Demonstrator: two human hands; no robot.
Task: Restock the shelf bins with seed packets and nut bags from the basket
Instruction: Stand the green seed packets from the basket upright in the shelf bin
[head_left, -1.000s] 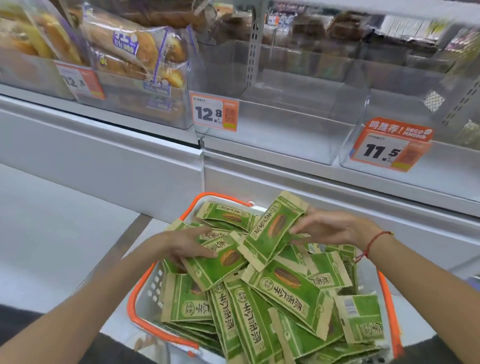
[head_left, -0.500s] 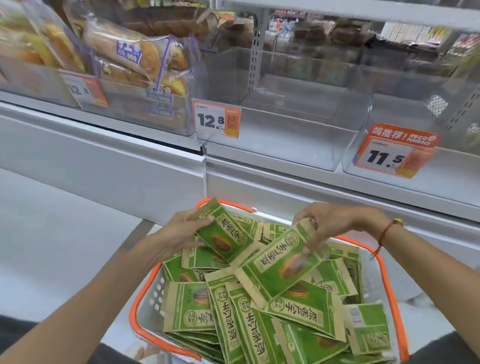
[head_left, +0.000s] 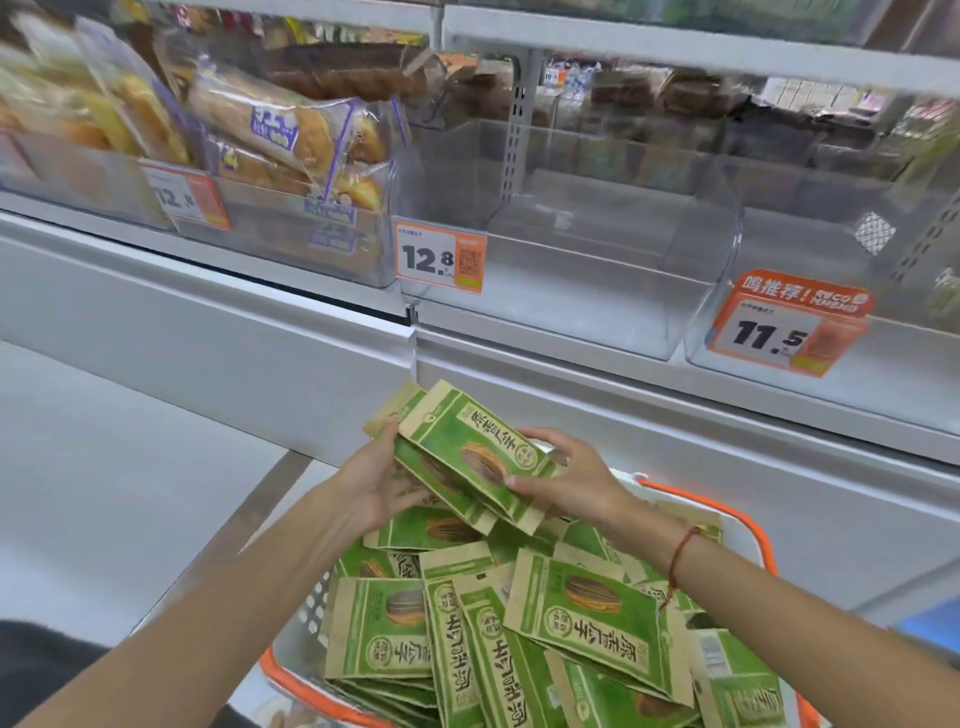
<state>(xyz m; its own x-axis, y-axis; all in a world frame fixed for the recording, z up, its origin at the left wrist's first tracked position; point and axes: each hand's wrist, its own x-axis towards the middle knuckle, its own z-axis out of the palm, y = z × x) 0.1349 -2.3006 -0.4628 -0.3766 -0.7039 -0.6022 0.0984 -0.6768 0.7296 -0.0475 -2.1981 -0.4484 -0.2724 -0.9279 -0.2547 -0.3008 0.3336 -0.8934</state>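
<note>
- Two clear shelf bins (head_left: 597, 270) span the middle and right of the frame, the one right of centre carrying a 12.8 price tag (head_left: 439, 262) on its front left corner; its neighbour at the right edge shows an orange 11.5 tag (head_left: 784, 327)
- Upper left of the frame, you have a third bin packed with bagged bread (head_left: 280, 135); it is blurred, so the labels cannot be read
- Lower centre, your white basket (head_left: 306, 613) with its orange rim sits below the shelf front; it is heaped with green seed packets (head_left: 587, 613) lying flat and overlapping at mixed angles
- Just above that heap, at the centre of the frame, you hold a small stack of packets (head_left: 467, 452) tilted toward the upper left; it is clear of the pile and below the bins
- Your left hand (head_left: 374, 488) cups the stack from its left side, thumb curled over the upper edge; fingers are hidden beneath the packets
- Your right hand (head_left: 576, 483) grips the stack's right end, fingers curled over the top and thumb pressed on the face; a red cord (head_left: 678, 558) circles that wrist
</note>
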